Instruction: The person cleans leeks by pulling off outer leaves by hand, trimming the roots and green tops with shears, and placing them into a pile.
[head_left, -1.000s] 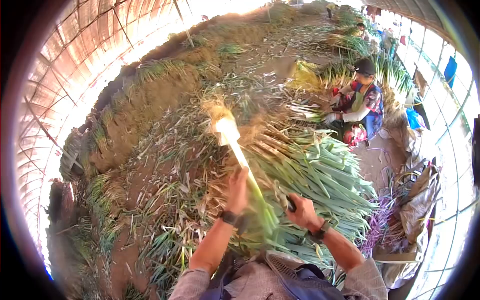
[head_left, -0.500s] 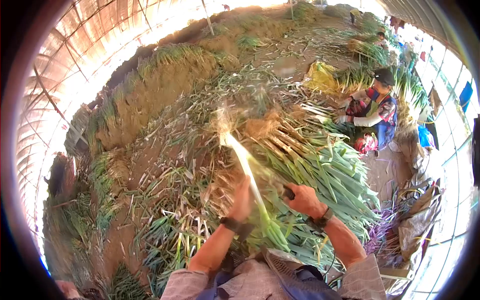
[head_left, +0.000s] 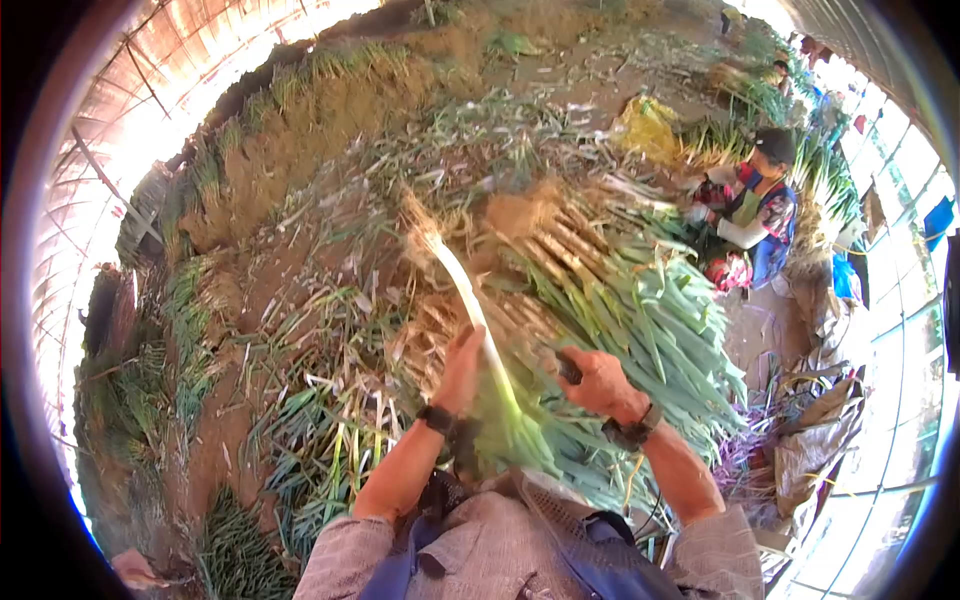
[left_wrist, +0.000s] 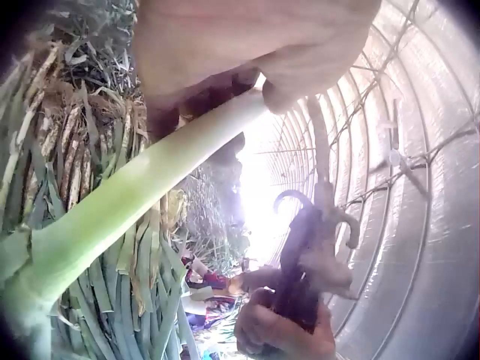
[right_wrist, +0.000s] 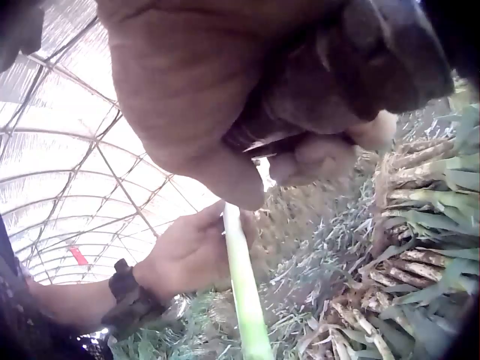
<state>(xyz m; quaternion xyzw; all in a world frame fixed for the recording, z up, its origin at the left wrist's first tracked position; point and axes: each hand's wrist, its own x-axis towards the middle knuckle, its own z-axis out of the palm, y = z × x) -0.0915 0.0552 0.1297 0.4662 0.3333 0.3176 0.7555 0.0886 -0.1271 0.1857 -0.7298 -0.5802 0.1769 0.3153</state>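
Note:
My left hand (head_left: 460, 372) grips a single large green onion (head_left: 462, 282) around its white stem, root end up and away, leaves hanging toward my body. In the left wrist view its pale green stem (left_wrist: 142, 180) slants down from under the palm. My right hand (head_left: 603, 385) holds a dark air blow gun (left_wrist: 298, 251), fingers curled around its handle, just right of the stem. A pile of green onions (head_left: 665, 310) with brown skins and broad green leaves lies under and right of my hands.
Loose leaves and peelings (head_left: 330, 330) litter the ground to the left. A person (head_left: 770, 205) sits at the pile's far right, near a yellow sack (head_left: 645, 130). Purple strings (head_left: 755, 450) lie at the right edge. An earth-coloured bank of onions (head_left: 290, 150) runs along the left.
The left hand keeps its grip on the green onion, whose root end has swung slightly left. The right hand stays beside it with the blow gun. The head view has tilted down.

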